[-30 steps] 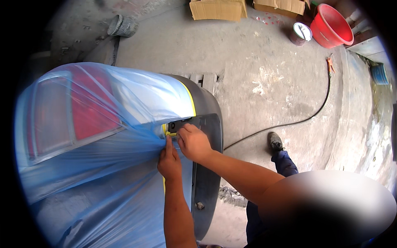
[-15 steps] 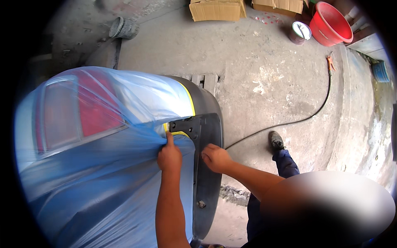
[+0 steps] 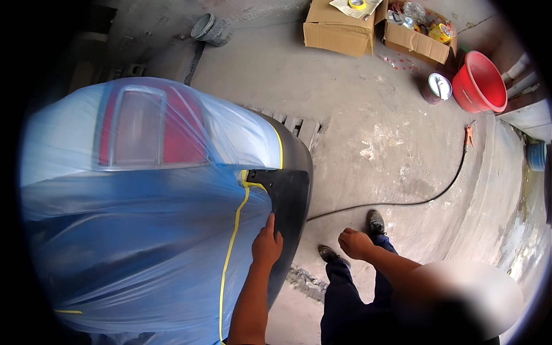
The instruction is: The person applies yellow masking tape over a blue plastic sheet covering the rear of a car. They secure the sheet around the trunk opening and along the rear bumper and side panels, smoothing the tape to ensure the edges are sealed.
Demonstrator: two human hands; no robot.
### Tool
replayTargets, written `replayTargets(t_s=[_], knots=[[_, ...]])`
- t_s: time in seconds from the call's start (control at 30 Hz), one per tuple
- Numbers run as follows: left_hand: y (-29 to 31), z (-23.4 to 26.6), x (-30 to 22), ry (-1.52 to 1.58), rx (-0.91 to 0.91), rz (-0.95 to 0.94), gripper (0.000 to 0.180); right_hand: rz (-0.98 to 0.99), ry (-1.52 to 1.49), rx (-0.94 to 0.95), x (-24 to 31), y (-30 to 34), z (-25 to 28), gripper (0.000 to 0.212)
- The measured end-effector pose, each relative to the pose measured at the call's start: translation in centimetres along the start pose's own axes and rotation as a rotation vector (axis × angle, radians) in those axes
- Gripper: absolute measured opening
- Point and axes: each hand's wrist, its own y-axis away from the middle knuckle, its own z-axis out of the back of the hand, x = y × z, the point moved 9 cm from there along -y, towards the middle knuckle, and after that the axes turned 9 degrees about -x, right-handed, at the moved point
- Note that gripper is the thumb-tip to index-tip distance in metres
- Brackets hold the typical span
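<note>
Blue translucent plastic film (image 3: 144, 230) covers a vehicle body, with a red panel and a window-like frame showing through. Yellow masking tape (image 3: 232, 247) runs down the film, and more tape edges it beside the black bumper (image 3: 290, 195). My left hand (image 3: 268, 244) is at the seam between film and bumper. Its index finger is stretched out with the tip at the film's edge, and its thumb stands apart. Away from the bumper, above the floor by my legs, my right hand (image 3: 355, 244) is closed; whatever its fingers may hold is hidden.
A black hose (image 3: 397, 203) with an orange-handled nozzle (image 3: 470, 137) curves over the concrete floor. Beyond stand cardboard boxes (image 3: 336, 34), an open can (image 3: 438, 87), a red tub (image 3: 472, 95) and a grey bucket (image 3: 213, 31). A blue container (image 3: 536, 156) is at the right.
My left hand has moved from the tape corner down along the film's edge. My right hand has left the bumper toward the right. The view has shifted, bringing the long tape strip into sight.
</note>
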Motion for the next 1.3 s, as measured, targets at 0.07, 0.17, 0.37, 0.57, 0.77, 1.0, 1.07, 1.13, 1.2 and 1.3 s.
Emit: replayTargets(t_s=[0.07, 0.17, 0.37, 0.57, 0.77, 1.0, 1.07, 1.13, 1.2, 1.3], knots=[[3.4, -1.7, 1.6, 0.221, 0.027, 0.187, 0.055, 0.026, -0.003, 0.048, 0.0, 0.1, -0.3, 0.013], [9.3, -5.0, 5.3, 0.396, 0.0, 0.348, 0.053, 0.067, -0.015, 0.041, 1.5, -1.7, -0.8, 0.012], [19.8, -8.1, 15.2, 0.484, -0.199, 0.6, 0.05, 0.338, -0.104, -0.172, 10.2, -10.3, -0.1, 0.009], [32.9, -9.0, 25.3, 0.588, -0.472, 0.877, 0.047, 0.572, -0.008, -0.062, 21.0, -13.6, -3.7, 0.006], [47.3, -9.7, 34.1, 0.54, -0.856, 1.053, 0.044, 0.437, 0.029, 0.162, 18.3, -9.4, -12.8, 0.012], [60.5, -15.0, 35.0, 1.009, -1.136, 1.519, 0.049, 0.066, 0.136, 0.598, 12.7, -1.6, -24.5, 0.017], [63.2, -14.3, 34.3, 1.039, -1.205, 1.577, 0.05, -0.079, 0.013, 0.613, 12.3, -0.4, -24.7, 0.018], [67.4, -14.5, 33.8, 1.066, -1.315, 1.647, 0.051, -0.12, 0.05, 0.613, 12.0, 0.0, -24.6, 0.019], [70.7, -14.7, 34.0, 0.997, -1.337, 1.696, 0.05, -0.125, 0.033, 0.592, 11.2, -0.4, -24.1, 0.02], [73.3, -14.7, 35.9, 0.915, -1.339, 1.708, 0.048, -0.089, 0.034, 0.536, 11.1, -2.0, -23.7, 0.022]])
